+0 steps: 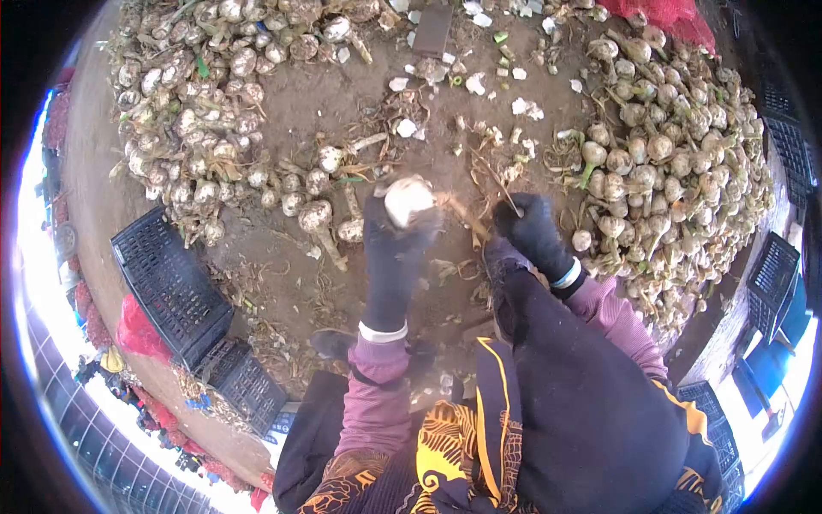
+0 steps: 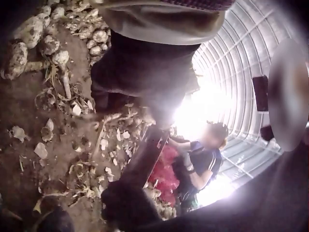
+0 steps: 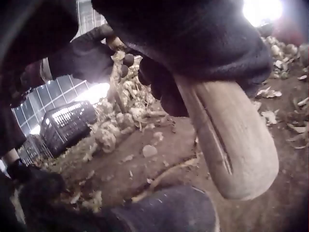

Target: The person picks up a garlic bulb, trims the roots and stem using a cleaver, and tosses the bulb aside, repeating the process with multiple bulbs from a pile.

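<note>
My gloved left hand (image 1: 396, 244) holds a whitish garlic bulb (image 1: 409, 199), blurred in the head view. A stalk (image 1: 462, 212) stretches from the bulb toward the right hand. In the right wrist view the left hand (image 3: 89, 58) has the garlic stalk (image 3: 116, 77) hanging from it. My gloved right hand (image 1: 533, 230) is beside my raised knee, a short way right of the bulb. It grips a tool by its rounded wooden handle (image 3: 236, 140), which has a long slit; I cannot tell the tool's kind. The left wrist view shows a dark glove (image 2: 128, 203) low in the frame.
Garlic heaps lie at left (image 1: 197, 128) and right (image 1: 668, 163). Loose bulbs (image 1: 315, 214) and peel scraps (image 1: 475, 83) dot the soil. Black crates (image 1: 171, 283) stand at left, a red mesh bag (image 1: 668, 19) at the far right. Another person (image 2: 203, 159) sits beyond.
</note>
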`<state>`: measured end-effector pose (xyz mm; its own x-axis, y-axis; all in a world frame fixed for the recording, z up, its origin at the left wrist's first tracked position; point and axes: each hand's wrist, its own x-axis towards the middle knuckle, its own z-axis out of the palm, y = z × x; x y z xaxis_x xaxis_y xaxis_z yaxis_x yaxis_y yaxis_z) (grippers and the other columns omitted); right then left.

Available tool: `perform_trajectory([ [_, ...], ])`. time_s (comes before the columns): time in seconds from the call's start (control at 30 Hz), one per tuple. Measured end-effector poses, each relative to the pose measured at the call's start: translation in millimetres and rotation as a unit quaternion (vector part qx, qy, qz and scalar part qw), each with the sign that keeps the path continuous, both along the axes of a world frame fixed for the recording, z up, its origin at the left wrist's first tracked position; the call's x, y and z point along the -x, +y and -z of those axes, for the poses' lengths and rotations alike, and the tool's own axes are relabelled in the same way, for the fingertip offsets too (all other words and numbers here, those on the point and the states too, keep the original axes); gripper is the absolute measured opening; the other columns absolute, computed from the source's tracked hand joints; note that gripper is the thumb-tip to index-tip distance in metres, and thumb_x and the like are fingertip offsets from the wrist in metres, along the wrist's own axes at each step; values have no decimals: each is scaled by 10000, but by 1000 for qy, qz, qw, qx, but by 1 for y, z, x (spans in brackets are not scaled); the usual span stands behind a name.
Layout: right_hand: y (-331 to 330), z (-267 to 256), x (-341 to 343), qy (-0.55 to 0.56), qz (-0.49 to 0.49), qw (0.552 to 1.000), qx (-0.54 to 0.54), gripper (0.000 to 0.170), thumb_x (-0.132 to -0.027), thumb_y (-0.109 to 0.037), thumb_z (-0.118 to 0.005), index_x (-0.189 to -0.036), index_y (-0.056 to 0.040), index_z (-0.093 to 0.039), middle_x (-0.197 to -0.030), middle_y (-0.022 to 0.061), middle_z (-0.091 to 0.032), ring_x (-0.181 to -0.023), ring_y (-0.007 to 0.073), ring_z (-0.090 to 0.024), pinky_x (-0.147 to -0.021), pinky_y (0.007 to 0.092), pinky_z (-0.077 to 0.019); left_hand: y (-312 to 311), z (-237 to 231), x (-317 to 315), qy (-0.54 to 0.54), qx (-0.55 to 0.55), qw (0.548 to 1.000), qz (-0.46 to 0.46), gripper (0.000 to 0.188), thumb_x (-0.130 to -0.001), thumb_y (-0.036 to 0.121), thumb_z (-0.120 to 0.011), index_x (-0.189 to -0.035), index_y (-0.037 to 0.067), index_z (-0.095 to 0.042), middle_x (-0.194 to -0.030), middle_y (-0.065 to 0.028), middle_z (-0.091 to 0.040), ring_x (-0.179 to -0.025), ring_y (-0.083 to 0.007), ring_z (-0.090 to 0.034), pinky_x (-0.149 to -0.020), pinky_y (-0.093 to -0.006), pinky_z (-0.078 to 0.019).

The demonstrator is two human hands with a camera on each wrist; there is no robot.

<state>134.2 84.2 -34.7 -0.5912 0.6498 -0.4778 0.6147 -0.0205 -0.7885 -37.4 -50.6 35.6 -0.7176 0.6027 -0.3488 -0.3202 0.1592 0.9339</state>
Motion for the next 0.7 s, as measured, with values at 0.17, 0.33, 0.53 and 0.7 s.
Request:
perform_trajectory([
  [0.17,-6,-13,20,30,36,996,83,270,-789,-273,-705,-871,-15,-704,-729,156,-683,-683,249,-679,-651,361,-523,-17,23,-12,-150,-133,974,-106,277,-884,106,-574,-1142,7,-579,-1132,-90,-612,-1085,-215,-574,-1110,-450,-360],
  [0.33,-4,-55,44,145,29,982,-114,217,-781,-218,-702,-824,-6,-696,-695,157,-676,-631,225,-660,-618,364,-511,-5,28,-42,-366,-385,834,-150,297,-826,93,-617,-1101,-16,-595,-1223,-135,-604,-1194,-259,-541,-1097,-455,-396],
  [0.53,-1,22,-24,-8,-17,996,91,232,-823,-202,-663,-834,29,-683,-754,162,-687,-659,204,-633,-632,376,-500,8,12,-40,62,41,994,78,313,-884,178,-611,-1166,53,-553,-1173,-100,-596,-1112,-223,-556,-1042,-434,-407],
  [0.7,-15,133,-69,94,-85,971,-201,240,-896,-157,-611,-1051,25,-613,-1065,172,-647,-913,211,-616,-751,363,-498,52,-16,-37,117,-124,968,186,481,-872,293,-643,-1267,58,-501,-1209,-128,-565,-1119,-266,-540,-974,-419,-419],
])
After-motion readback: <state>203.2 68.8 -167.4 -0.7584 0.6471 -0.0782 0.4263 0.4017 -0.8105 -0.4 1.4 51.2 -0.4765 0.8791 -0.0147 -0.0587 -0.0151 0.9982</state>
